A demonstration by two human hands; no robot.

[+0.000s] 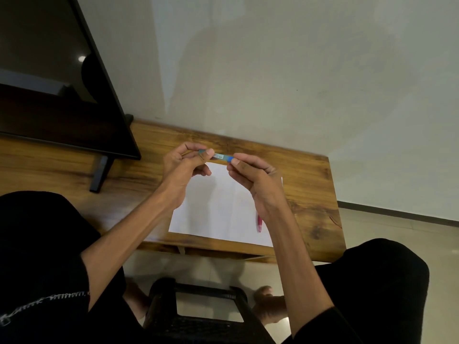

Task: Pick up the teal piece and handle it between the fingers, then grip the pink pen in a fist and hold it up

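You have the blue pen (221, 156) held up in the middle of the frame, level and crosswise, above the far edge of the white sheet of paper (218, 207). Your left hand (185, 165) pinches its left end between thumb and forefinger, the other fingers curled loosely beneath; your right hand (250, 173) pinches the right end, where a brighter blue piece, probably the cap, sits under your fingertips. Each grip is closed on the pen and on nothing else. Judging by that two-ended hold, you look to be at the uncapping or capping stage: the cap appears seated on the barrel, with no gap showing between the two parts. The paper looks blank as far as the glare allows, so any writing seems yet to be done. Counting: one blue pen in your hands, one red pen (259, 223) lying on the paper's right side below your right wrist, one sheet of paper, one wooden desk (310, 194). One dark monitor (62, 83) stands at the upper left, and one black stool (198, 316) sits at the bottom centre.
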